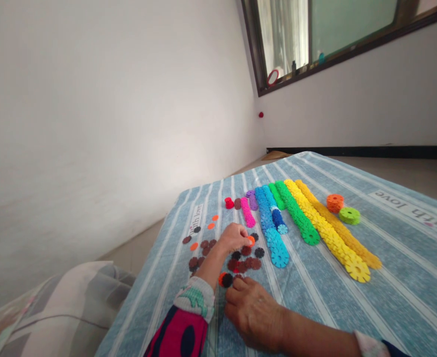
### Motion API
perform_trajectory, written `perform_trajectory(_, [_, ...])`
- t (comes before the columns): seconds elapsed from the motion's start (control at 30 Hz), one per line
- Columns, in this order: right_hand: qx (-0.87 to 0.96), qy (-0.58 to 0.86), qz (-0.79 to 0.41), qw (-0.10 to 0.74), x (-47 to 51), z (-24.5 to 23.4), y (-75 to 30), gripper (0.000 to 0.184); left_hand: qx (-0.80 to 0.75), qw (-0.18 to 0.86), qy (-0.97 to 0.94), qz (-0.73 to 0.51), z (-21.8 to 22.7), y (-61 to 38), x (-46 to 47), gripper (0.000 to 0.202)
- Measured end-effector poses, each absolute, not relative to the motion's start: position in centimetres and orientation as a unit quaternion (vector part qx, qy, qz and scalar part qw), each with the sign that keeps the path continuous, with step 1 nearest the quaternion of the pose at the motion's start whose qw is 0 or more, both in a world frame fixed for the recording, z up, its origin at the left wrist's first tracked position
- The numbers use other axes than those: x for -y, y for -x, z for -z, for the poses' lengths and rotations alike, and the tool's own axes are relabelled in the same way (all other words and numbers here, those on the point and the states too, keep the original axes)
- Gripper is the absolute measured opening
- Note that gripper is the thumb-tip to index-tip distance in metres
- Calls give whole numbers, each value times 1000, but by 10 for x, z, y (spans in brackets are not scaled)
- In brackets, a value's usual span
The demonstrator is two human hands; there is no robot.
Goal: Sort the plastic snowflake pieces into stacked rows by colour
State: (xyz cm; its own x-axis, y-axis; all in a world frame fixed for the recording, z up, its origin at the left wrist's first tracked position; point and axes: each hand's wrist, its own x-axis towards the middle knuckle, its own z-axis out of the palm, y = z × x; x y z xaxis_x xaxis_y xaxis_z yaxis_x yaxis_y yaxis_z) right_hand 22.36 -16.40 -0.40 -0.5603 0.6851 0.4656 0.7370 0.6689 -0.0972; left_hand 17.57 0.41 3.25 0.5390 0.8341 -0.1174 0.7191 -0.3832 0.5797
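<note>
My left hand (235,238) is closed in a pinch on an orange notched plastic disc (251,241), over a scatter of loose discs. Below it, my right hand (255,312) has its fingers curled together beside a brown disc (237,277); what they hold, if anything, is hidden. Just left of those fingertips lies a black disc (226,280) against an orange one. Several brown discs (254,263) and a black disc (259,253) lie around the hands. More brown discs (193,263) are partly covered by my left forearm.
Overlapping rows of discs run along the striped cloth (307,317): light blue (278,250), green (300,218), yellow (326,235), pink (247,213). Orange (335,202) and lime stacks (349,215) stand at the right. A white wall (110,124) rises on the left.
</note>
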Motion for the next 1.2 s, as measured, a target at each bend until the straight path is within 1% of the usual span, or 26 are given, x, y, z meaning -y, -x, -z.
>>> perform_trajectory(0.27, [877, 405, 65, 251, 162, 9, -221, 6, -486, 353, -786, -146, -28, -174, -1, 15])
perform_trajectory(0.43, [868, 401, 95, 276, 158, 18, -217, 15, -520, 364, -749, -190, -37, -166, -17, 14])
perform_trajectory(0.63, [855, 382, 137, 322, 146, 32, -211, 25, -580, 332, -710, -222, -46, -154, -59, 15])
perform_trajectory(0.8, [835, 367, 176, 370, 136, 47, -205, 31, -605, 311, -706, -200, -41, -149, -80, 18])
perform_trajectory(0.93, [826, 359, 193, 389, 131, 53, -202, 33, -603, 267, -730, -180, -37, -144, -90, 14])
perform_trajectory(1.1, [793, 359, 219, 442, 128, 53, -201, 35, -583, 212, -770, -147, -35, -141, -93, 37])
perform_trajectory(1.2, [785, 359, 237, 447, 126, 54, -198, 36, -572, 186, -790, -123, -33, -143, -91, 39])
